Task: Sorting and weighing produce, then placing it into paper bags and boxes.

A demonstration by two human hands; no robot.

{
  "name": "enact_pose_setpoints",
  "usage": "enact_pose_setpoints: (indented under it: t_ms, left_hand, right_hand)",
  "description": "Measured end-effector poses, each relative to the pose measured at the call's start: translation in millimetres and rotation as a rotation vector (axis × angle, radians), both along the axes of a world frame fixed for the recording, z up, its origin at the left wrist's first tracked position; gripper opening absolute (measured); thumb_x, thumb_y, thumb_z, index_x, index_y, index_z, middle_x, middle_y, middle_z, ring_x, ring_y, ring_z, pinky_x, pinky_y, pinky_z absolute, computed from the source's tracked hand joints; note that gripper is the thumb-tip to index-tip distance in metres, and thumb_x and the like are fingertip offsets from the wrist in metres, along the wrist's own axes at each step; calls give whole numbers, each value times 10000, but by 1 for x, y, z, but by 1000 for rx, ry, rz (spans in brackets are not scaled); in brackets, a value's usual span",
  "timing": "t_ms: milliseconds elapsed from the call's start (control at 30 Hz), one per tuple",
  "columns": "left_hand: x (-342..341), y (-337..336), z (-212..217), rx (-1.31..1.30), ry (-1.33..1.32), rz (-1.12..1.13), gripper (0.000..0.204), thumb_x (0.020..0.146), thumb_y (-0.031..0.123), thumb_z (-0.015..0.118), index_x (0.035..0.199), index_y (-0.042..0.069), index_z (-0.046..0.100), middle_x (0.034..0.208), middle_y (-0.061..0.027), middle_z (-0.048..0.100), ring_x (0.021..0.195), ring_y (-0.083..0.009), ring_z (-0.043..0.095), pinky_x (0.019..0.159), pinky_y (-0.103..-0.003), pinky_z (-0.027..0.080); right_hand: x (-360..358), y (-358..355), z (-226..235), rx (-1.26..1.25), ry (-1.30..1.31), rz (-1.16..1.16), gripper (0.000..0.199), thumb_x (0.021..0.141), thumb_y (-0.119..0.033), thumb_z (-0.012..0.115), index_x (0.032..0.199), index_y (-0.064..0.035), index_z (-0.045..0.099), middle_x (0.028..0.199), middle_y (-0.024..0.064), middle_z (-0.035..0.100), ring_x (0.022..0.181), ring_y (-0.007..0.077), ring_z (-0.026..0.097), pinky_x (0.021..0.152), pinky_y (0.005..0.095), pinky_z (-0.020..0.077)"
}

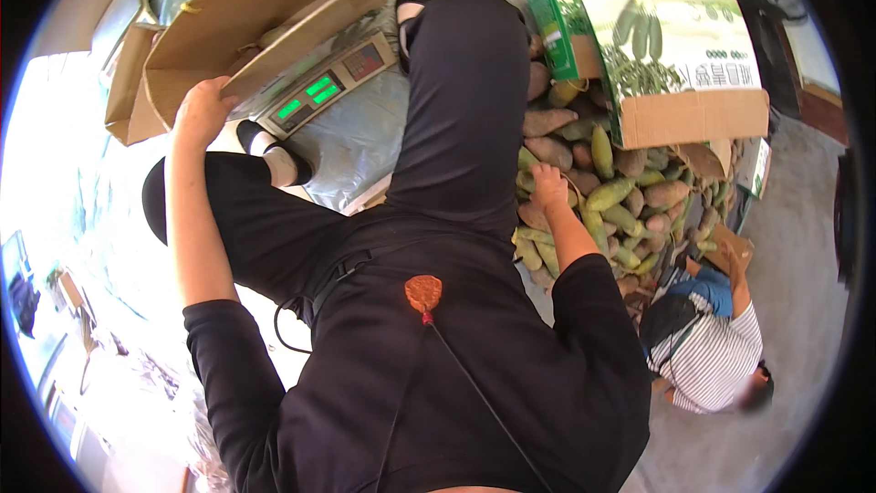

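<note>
My left hand (204, 113) grips the near rim of a large open cardboard box (274, 55), its fingers bent over the edge. The box sits tilted on a scale (319, 88) with lit green digits. To my right, my right hand (550, 188) reaches down into a heap of long green radishes (610, 194) and brown roots (547, 121) that look like sweet potatoes. Its fingers are curled among them, and what they close on is hidden. Inside the cardboard box little can be made out past its wall.
Printed green-and-white cartons (675, 36) lie on the far side of the heap. A person in a striped shirt (707, 347) crouches at the right, near a small cardboard box (732, 251). Plastic sheeting (365, 128) covers the floor by my feet.
</note>
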State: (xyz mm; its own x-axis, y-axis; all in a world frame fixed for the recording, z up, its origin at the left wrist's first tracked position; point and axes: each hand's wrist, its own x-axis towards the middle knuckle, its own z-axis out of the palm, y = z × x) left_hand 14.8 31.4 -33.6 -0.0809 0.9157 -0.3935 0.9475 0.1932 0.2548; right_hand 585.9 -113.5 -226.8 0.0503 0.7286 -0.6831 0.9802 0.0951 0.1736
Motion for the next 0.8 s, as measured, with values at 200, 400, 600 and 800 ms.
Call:
enact_pose_setpoints:
  t_ms: [200, 400, 600, 800]
  left_hand:
    - [0, -2, 0, 6, 67, 40, 315, 779, 161, 633, 1072, 46, 641, 969, -228, 635, 964, -367, 594, 856, -433, 453]
    - [7, -2, 7, 18, 68, 38, 293, 773, 140, 613, 1055, 67, 651, 954, -187, 645, 960, -346, 601, 852, -440, 466]
    - [5, -3, 8, 12, 79, 13, 283, 777, 130, 614, 1050, 70, 657, 970, -179, 647, 976, -337, 599, 871, -427, 464]
    - [0, -6, 1, 94, 59, -27, 307, 756, 99, 618, 1057, 48, 651, 951, -201, 644, 953, -351, 602, 857, -430, 463]
  right_hand:
    - [-31, 8, -2, -123, -53, 125, 498, 780, -129, 642, 1249, -156, 477, 1238, 59, 473, 1213, 247, 425, 934, 409, 422]
    - [-31, 9, -10, -44, -118, 99, 362, 800, -97, 623, 1149, -144, 534, 1172, 55, 521, 1158, 243, 478, 935, 405, 424]
    - [-16, 9, 24, 101, 12, -47, 420, 748, -117, 710, 1102, -105, 485, 1148, 80, 538, 1118, 278, 505, 895, 443, 426]
    - [-8, 20, 59, 456, 351, -214, 476, 692, -71, 738, 1093, -56, 481, 1107, 144, 549, 1049, 357, 521, 846, 448, 438]
